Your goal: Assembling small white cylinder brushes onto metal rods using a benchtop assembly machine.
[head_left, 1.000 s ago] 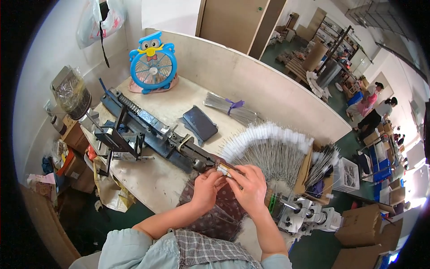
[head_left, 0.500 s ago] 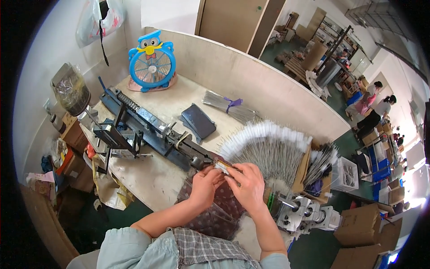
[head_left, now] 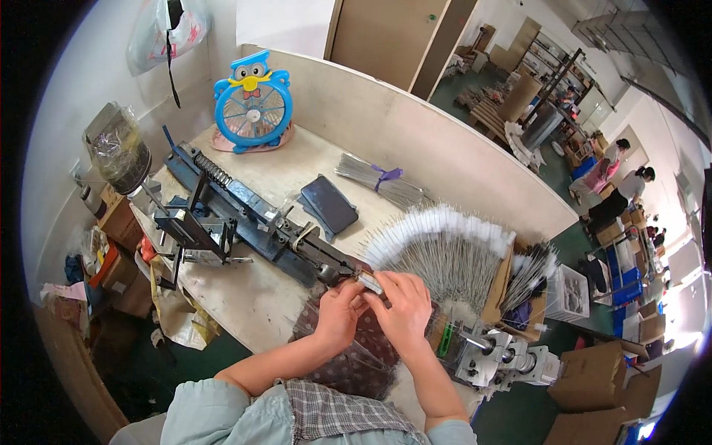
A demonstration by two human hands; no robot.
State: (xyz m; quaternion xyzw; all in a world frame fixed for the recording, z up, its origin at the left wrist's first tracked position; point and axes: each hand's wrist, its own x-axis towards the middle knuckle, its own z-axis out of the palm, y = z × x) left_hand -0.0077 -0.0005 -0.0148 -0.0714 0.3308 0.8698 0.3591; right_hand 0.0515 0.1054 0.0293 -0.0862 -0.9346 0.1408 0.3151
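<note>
My right hand (head_left: 404, 305) has its thumb and fingers closed on a small white, narrow piece (head_left: 369, 282) with an orange-brown edge. Close beside it, my left hand (head_left: 339, 317) is pinched, its fingertips almost meeting the right thumb; what it grips is too small and hidden to name. Both hands are at the near end of a long dark metal bench tool (head_left: 285, 233) with a spring and a round knob (head_left: 327, 274). Beneath my hands hangs a brown dotted cloth (head_left: 348, 363).
Right of my hands spreads a fan of thin wires with white tips (head_left: 445, 256). A metal machine (head_left: 508, 356) stands nearer right. Farther back are a dark phone (head_left: 330, 204), a tied wire bundle (head_left: 382, 178) and a blue fan (head_left: 254, 111). A crank mechanism (head_left: 194, 231) stands left.
My right hand has shifted slightly left and its fingers have closed in nearer the left hand. The white piece shows more fully and sits a little lower. The left hand has barely moved.
</note>
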